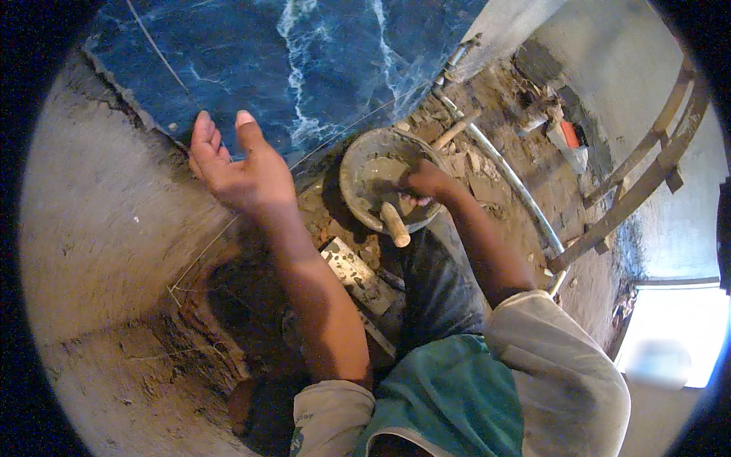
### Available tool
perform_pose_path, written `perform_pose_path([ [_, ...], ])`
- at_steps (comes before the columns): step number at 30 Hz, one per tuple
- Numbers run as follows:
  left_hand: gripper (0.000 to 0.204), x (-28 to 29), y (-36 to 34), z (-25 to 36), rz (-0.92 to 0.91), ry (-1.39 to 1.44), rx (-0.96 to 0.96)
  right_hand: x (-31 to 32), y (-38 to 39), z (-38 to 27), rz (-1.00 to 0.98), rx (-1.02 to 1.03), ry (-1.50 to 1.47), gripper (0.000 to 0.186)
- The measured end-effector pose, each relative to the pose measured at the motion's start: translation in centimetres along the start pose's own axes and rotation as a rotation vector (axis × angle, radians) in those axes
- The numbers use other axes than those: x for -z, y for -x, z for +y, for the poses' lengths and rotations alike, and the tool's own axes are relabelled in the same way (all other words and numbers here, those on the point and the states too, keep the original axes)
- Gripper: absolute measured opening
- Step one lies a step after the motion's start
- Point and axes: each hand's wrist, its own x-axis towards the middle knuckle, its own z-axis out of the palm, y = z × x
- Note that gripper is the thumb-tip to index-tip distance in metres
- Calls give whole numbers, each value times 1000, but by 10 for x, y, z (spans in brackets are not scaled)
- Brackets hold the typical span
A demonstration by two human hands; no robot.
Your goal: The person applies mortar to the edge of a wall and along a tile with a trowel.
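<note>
My left hand is open, palm up with fingers apart, at the lower edge of a blue slab veined like marble. A string runs down the slab to that hand. My right hand reaches inside the rim of a round grey basin of wet grey mix. Its fingers are curled, and what they hold, if anything, is hidden. A wooden tool handle pokes out over the basin's near rim beside my right hand. The basin stands in front of my dark-trousered leg.
Below the basin lies a spattered pale board. A long pale pole crosses the rubble-strewn floor on the right, with a wooden ladder beyond it. A rough plastered wall is on the left.
</note>
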Motion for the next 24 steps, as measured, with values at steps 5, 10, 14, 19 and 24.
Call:
perform_pose_path([
  [5, 48, -3, 0, 8, -5, 13, 18, 4, -36, -25, -152, -27, 294, 21],
  [10, 48, -4, 1, 7, -7, 59, 10, 0, -49, -34, -177, -20, 387, 24],
  [14, 48, -1, 1, 6, 4, 52, 11, -6, -48, -48, -209, 2, 495, 25],
  [19, 50, -3, 2, 8, 4, 26, 7, -3, -52, -53, -205, -33, 439, 24],
  [24, 49, 0, 1, 3, -32, 11, 33, -1, -62, -44, -259, -22, 411, 19],
])
